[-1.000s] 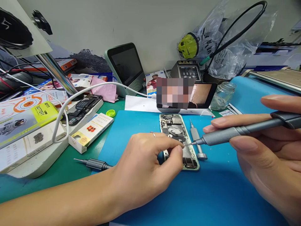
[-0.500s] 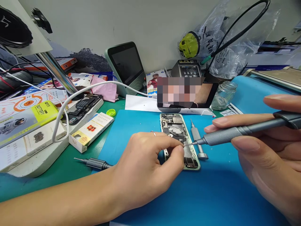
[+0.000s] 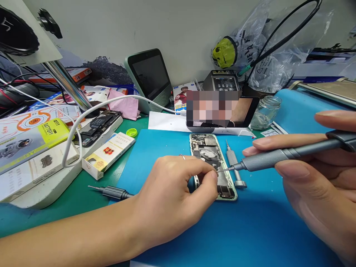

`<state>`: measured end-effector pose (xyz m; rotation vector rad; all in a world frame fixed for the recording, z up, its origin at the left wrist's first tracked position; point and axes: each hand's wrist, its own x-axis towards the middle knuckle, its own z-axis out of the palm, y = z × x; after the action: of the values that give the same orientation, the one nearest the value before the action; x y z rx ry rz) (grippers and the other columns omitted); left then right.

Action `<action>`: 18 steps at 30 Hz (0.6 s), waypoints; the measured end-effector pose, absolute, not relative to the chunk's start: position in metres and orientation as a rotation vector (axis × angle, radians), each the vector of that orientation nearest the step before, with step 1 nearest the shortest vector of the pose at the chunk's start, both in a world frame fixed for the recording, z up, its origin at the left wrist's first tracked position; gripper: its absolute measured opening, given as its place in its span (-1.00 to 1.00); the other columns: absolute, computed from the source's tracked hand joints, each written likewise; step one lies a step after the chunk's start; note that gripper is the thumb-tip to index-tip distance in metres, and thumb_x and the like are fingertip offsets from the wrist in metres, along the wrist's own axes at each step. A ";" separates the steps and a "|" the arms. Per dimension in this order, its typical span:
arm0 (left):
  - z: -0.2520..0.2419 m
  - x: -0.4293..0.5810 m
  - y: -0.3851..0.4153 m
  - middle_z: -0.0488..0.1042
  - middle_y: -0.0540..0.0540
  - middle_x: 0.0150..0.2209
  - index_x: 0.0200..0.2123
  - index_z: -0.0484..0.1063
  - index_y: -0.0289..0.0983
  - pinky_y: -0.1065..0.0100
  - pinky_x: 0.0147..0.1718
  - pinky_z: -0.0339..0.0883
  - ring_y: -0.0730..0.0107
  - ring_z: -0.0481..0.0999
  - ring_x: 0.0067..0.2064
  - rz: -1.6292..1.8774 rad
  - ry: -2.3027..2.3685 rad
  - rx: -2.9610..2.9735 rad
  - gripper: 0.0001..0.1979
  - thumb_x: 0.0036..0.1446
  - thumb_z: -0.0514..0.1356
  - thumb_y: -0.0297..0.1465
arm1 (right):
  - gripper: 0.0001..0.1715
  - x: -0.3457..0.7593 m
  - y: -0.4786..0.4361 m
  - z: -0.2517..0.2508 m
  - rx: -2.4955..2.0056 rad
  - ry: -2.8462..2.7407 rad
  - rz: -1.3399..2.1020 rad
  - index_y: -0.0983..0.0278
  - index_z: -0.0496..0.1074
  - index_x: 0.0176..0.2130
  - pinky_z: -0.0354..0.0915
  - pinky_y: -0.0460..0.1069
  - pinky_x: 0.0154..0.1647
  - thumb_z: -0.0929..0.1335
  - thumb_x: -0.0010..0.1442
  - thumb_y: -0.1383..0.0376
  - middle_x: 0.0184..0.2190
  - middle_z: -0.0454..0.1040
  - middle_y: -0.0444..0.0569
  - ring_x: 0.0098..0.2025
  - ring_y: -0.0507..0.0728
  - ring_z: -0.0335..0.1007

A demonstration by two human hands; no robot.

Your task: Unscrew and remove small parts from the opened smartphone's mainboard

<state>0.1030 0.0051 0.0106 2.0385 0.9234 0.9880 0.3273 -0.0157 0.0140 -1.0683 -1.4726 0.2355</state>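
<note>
My right hand (image 3: 308, 178) grips a grey precision screwdriver (image 3: 267, 159), held almost level with its thin tip pointing left. Thumb and forefinger of my left hand (image 3: 178, 189) are pinched together at that tip, above an opened phone (image 3: 207, 152). Whatever is between those fingertips is too small to make out. The phone lies with its inner parts exposed, partly covered by my left hand. Beside its right edge rests a second screwdriver (image 3: 233, 161). Another dark screwdriver (image 3: 114, 193) lies behind my left forearm, its rear end hidden.
A blue mat (image 3: 236, 230) covers the bench. Behind the phone stand a propped-up screen (image 3: 244, 111) and a glass jar (image 3: 267, 111). To the left are small boxes (image 3: 109, 155), another opened phone (image 3: 101, 126), a green cap (image 3: 131, 132) and a white cable (image 3: 111, 100).
Almost nothing differs. Both hands and the screwdriver keep their places, with only a slight shift of the whole view.
</note>
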 end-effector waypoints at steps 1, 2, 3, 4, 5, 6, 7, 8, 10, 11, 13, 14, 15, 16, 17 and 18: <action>0.011 0.103 0.005 0.47 0.11 -0.52 -0.36 0.64 -0.26 0.43 -0.49 0.07 0.57 0.23 -0.52 0.988 0.922 2.040 -0.79 0.28 0.25 -0.57 | -0.34 0.327 -0.016 0.014 -1.075 -1.472 0.231 -0.16 0.53 0.22 0.75 0.12 -0.36 0.62 0.18 0.17 -0.13 0.67 -0.11 -0.26 0.23 0.74; 0.011 0.103 0.005 0.47 0.12 -0.52 -0.36 0.64 -0.26 0.43 -0.49 0.07 0.57 0.23 -0.52 0.987 0.921 2.041 -0.79 0.28 0.25 -0.57 | -0.34 0.327 -0.016 0.014 -1.078 -1.470 0.226 -0.17 0.53 0.21 0.75 0.13 -0.36 0.62 0.17 0.15 -0.12 0.67 -0.11 -0.27 0.23 0.73; 0.011 0.102 0.005 0.47 0.12 -0.52 -0.36 0.64 -0.26 0.43 -0.50 0.07 0.58 0.23 -0.52 0.987 0.922 2.040 -0.80 0.28 0.25 -0.57 | -0.34 0.327 -0.016 0.014 -1.087 -1.463 0.228 -0.17 0.54 0.21 0.75 0.13 -0.35 0.62 0.16 0.13 -0.12 0.67 -0.10 -0.27 0.23 0.73; 0.011 0.102 0.005 0.47 0.12 -0.52 -0.35 0.64 -0.26 0.43 -0.50 0.07 0.58 0.23 -0.52 0.986 0.922 2.040 -0.80 0.28 0.25 -0.57 | -0.34 0.328 -0.017 0.014 -1.095 -1.456 0.232 -0.16 0.54 0.21 0.76 0.14 -0.34 0.63 0.15 0.10 -0.13 0.67 -0.10 -0.27 0.23 0.73; 0.011 0.102 0.005 0.47 0.12 -0.52 -0.35 0.65 -0.26 0.43 -0.50 0.07 0.58 0.23 -0.52 0.986 0.925 2.037 -0.80 0.28 0.26 -0.57 | -0.34 0.328 -0.017 0.014 -1.103 -1.448 0.231 -0.16 0.55 0.20 0.76 0.14 -0.33 0.63 0.15 0.07 -0.13 0.67 -0.10 -0.27 0.23 0.73; 0.011 0.102 0.005 0.47 0.12 -0.52 -0.35 0.65 -0.26 0.43 -0.50 0.07 0.58 0.24 -0.52 0.984 0.925 2.035 -0.80 0.28 0.26 -0.57 | -0.33 0.328 -0.017 0.014 -1.114 -1.442 0.228 -0.15 0.55 0.21 0.76 0.14 -0.32 0.63 0.14 0.04 -0.13 0.68 -0.10 -0.28 0.23 0.73; 0.011 0.102 0.005 0.48 0.12 -0.52 -0.35 0.65 -0.26 0.43 -0.50 0.07 0.58 0.24 -0.52 0.981 0.925 2.034 -0.80 0.29 0.25 -0.57 | -0.32 0.329 -0.017 0.014 -1.120 -1.440 0.220 -0.15 0.55 0.21 0.76 0.14 -0.31 0.64 0.14 0.02 -0.13 0.68 -0.09 -0.29 0.22 0.72; 0.012 0.102 0.005 0.48 0.12 -0.52 -0.35 0.65 -0.26 0.42 -0.50 0.07 0.58 0.25 -0.52 0.978 0.925 2.031 -0.80 0.29 0.25 -0.56 | -0.30 0.329 -0.017 0.014 -1.123 -1.441 0.213 -0.14 0.54 0.23 0.76 0.13 -0.30 0.63 0.14 0.00 -0.14 0.68 -0.09 -0.30 0.22 0.72; 0.012 0.102 0.004 0.47 0.12 -0.52 -0.35 0.65 -0.25 0.42 -0.50 0.07 0.58 0.25 -0.52 0.975 0.924 2.021 -0.79 0.30 0.25 -0.56 | -0.28 0.331 -0.017 0.015 -1.128 -1.449 0.204 -0.13 0.54 0.24 0.76 0.12 -0.27 0.63 0.14 -0.02 -0.17 0.69 -0.10 -0.28 0.22 0.73; 0.012 0.102 0.004 0.47 0.13 -0.52 -0.35 0.65 -0.25 0.42 -0.50 0.07 0.58 0.25 -0.51 0.972 0.923 2.016 -0.79 0.30 0.25 -0.56 | -0.29 0.331 -0.017 0.015 -1.129 -1.452 0.205 -0.13 0.55 0.24 0.76 0.12 -0.25 0.63 0.14 -0.02 -0.19 0.69 -0.11 -0.26 0.22 0.73; 0.012 0.102 0.004 0.47 0.12 -0.51 -0.35 0.65 -0.25 0.42 -0.50 0.07 0.58 0.26 -0.51 0.972 0.922 2.010 -0.79 0.30 0.25 -0.56 | -0.29 0.332 -0.016 0.014 -1.130 -1.446 0.211 -0.14 0.56 0.22 0.76 0.12 -0.22 0.64 0.12 -0.03 -0.21 0.70 -0.12 -0.26 0.23 0.74; 0.011 0.102 0.004 0.47 0.13 -0.51 -0.35 0.65 -0.25 0.42 -0.51 0.07 0.58 0.26 -0.51 0.974 0.923 2.008 -0.79 0.30 0.25 -0.56 | -0.29 0.333 -0.016 0.013 -1.134 -1.436 0.217 -0.14 0.57 0.22 0.77 0.13 -0.20 0.64 0.11 -0.02 -0.21 0.70 -0.12 -0.26 0.24 0.74; 0.011 0.102 0.004 0.47 0.13 -0.52 -0.35 0.65 -0.25 0.42 -0.51 0.07 0.58 0.26 -0.51 0.976 0.922 2.008 -0.79 0.29 0.25 -0.56 | -0.28 0.333 -0.016 0.013 -1.132 -1.431 0.221 -0.14 0.57 0.21 0.77 0.14 -0.20 0.65 0.10 -0.01 -0.21 0.70 -0.13 -0.26 0.25 0.74; 0.011 0.102 0.004 0.46 0.13 -0.52 -0.35 0.65 -0.25 0.43 -0.51 0.06 0.58 0.25 -0.52 0.979 0.919 2.007 -0.79 0.30 0.25 -0.56 | -0.27 0.333 -0.016 0.013 -1.131 -1.428 0.223 -0.13 0.56 0.22 0.77 0.15 -0.18 0.65 0.10 0.00 -0.21 0.70 -0.13 -0.26 0.25 0.74; 0.011 0.102 0.005 0.46 0.13 -0.52 -0.35 0.65 -0.26 0.43 -0.51 0.06 0.58 0.25 -0.52 0.981 0.915 2.006 -0.79 0.30 0.25 -0.56 | -0.27 0.334 -0.016 0.012 -1.129 -1.429 0.223 -0.13 0.56 0.23 0.77 0.17 -0.16 0.65 0.10 0.02 -0.20 0.70 -0.13 -0.25 0.26 0.75; 0.011 0.102 0.005 0.47 0.13 -0.52 -0.34 0.66 -0.26 0.43 -0.51 0.06 0.59 0.25 -0.52 0.985 0.912 2.004 -0.79 0.30 0.24 -0.56 | -0.26 0.334 -0.017 0.013 -1.127 -1.435 0.221 -0.12 0.55 0.23 0.77 0.18 -0.14 0.65 0.11 0.03 -0.20 0.70 -0.13 -0.25 0.27 0.75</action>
<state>0.1019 0.0047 0.0106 2.0042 0.9123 0.9851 0.3338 -0.0167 0.0125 -1.1273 -1.4348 0.2214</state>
